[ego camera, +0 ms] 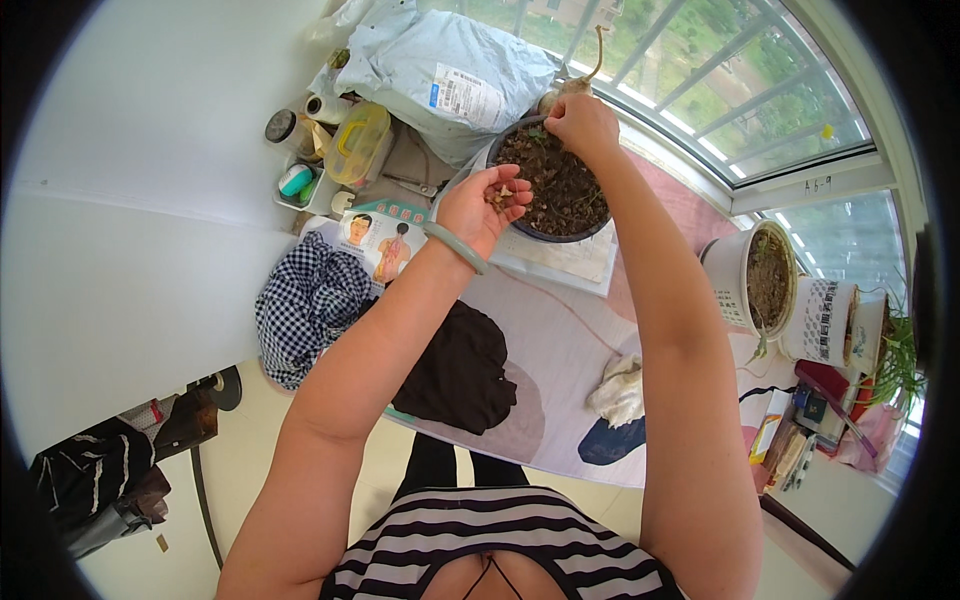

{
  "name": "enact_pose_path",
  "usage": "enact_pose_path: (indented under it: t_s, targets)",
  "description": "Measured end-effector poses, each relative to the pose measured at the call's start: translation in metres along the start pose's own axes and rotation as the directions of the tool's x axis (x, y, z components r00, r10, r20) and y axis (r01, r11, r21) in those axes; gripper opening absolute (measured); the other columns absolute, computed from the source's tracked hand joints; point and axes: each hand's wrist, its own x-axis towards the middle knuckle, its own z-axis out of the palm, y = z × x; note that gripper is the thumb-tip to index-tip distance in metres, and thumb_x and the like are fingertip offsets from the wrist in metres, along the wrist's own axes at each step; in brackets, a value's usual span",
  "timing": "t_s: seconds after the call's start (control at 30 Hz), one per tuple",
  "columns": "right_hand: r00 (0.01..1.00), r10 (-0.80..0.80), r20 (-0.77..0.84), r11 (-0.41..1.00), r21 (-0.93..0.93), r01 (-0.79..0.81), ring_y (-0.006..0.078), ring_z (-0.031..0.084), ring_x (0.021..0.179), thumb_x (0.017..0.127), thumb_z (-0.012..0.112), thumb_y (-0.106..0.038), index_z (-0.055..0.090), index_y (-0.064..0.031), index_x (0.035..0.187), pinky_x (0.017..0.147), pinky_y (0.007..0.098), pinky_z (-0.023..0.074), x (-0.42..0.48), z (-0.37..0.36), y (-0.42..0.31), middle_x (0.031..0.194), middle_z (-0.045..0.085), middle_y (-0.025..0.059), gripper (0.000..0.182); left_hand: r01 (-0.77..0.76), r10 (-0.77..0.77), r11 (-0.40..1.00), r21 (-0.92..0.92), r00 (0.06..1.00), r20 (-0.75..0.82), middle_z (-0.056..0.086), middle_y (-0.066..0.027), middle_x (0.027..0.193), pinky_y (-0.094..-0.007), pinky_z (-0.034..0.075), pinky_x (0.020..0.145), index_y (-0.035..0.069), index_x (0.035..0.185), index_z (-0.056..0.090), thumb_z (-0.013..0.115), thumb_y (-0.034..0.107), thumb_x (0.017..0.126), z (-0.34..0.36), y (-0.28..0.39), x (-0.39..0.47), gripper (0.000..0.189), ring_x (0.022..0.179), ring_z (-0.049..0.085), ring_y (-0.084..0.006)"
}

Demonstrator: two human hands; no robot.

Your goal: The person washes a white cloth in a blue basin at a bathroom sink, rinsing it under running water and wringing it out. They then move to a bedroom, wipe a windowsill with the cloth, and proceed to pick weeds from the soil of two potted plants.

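A dark round pot [568, 239] of brown soil [559, 180] stands before me, with a small green sprout [536, 133] near its far edge. Palm up and cupped, my left hand [484, 206] is over the pot's left side and holds small dry plant bits [501, 196]. A pale green bangle [456, 247] circles that wrist. My right hand [585, 127] reaches the far right rim, thumb and fingertips together by the soil; whatever they may pinch is hidden. Just behind this hand is a pale swollen plant base [574, 88] with a bare stalk [598, 52].
Beyond the pot lies a grey plastic mailing bag [450, 67]. Scissors [409, 184] and a yellow-lidded box [358, 142] sit left. Dark cloth [465, 367] and checked cloth [311, 307] lie nearer me. White planters [739, 277] line the barred window [705, 82] on the right.
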Motion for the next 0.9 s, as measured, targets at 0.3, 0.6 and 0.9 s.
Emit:
enact_pose_path:
  t_s: [0.3,0.6,0.9]
  targets:
    - [0.993,0.033,0.112,0.999,0.036,-0.037,0.0258,0.063,0.069,0.064,0.067,-0.029,0.07,-0.012,0.073,0.065,0.0363,0.0498,-0.026,-0.017,0.023,0.07,0.066,0.0085,0.02,-0.019,0.018,1.0,-0.016,1.0,-0.011,0.061,-0.0116,0.093,-0.0284,0.049,0.071,0.0,0.103,0.057,0.049,0.016,0.09,0.0,0.001,-0.002,0.022,0.083,0.06,-0.0192]
    - [0.998,0.027,0.064,1.0,-0.001,-0.027,0.0258,0.063,0.074,0.066,0.067,-0.023,0.069,-0.0108,0.075,0.068,0.0361,0.0493,-0.036,-0.011,0.013,0.075,0.065,0.0098,0.015,-0.025,0.025,0.999,0.023,1.0,-0.009,0.06,-0.0119,0.095,-0.0286,0.049,0.072,0.0,0.106,0.056,0.044,0.017,0.092,-0.001,0.003,-0.004,0.025,0.084,0.06,-0.0196]
    - [0.928,-0.316,0.198,0.833,0.526,0.172,0.0223,0.061,0.067,0.071,0.066,-0.022,0.068,-0.0042,0.081,0.063,0.031,0.0472,-0.072,-0.069,-0.047,0.073,0.065,0.0105,0.021,0.046,-0.046,0.999,-0.021,0.998,0.031,0.06,-0.0115,0.095,-0.0287,0.047,0.065,-0.001,0.107,0.054,0.041,0.018,0.093,0.018,0.007,0.004,0.027,0.083,0.059,-0.0215]
